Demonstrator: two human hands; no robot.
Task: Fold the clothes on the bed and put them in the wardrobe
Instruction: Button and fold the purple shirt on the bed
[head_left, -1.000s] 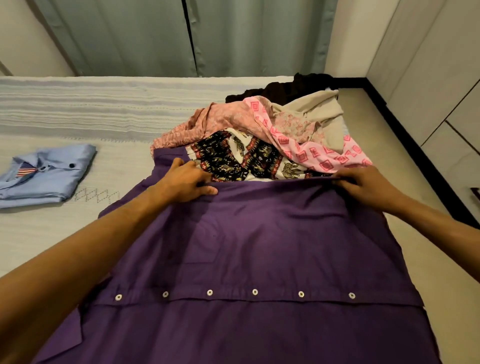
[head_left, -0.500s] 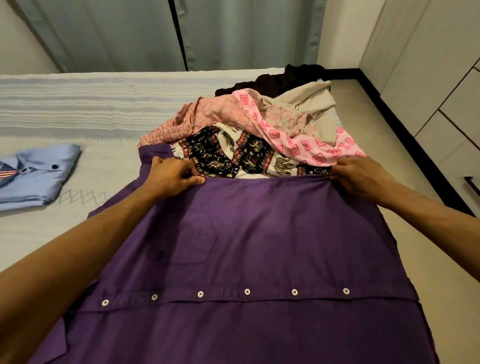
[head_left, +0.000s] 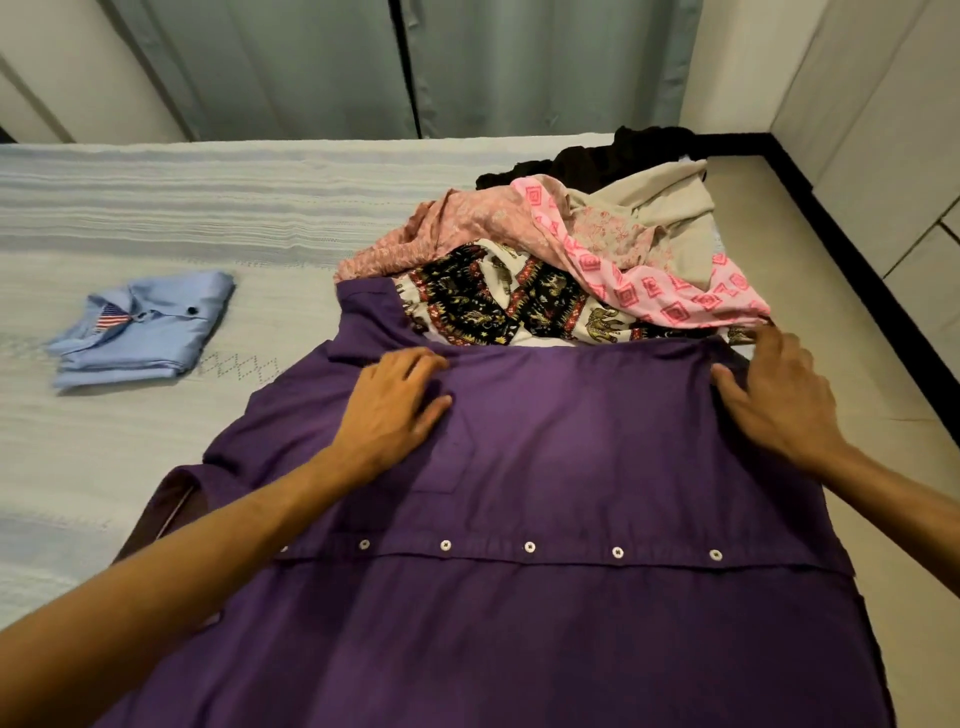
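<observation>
Purple shirt (head_left: 545, 597) spread flat on the bed, white snap buttons in a row, far edge under both hands | unfolded heap of clothes (head_left: 561, 270), pink, elephant-print, beige and dark, just beyond the fingertips | folded light-blue shirt (head_left: 150, 327) lying well to the left of the left hand (head_left: 395, 405)

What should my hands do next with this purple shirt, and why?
Probably fold the far side inward. The purple shirt lies spread, buttoned, with left hand and right hand flat near its far edge, which overlaps the unfolded pile.
</observation>
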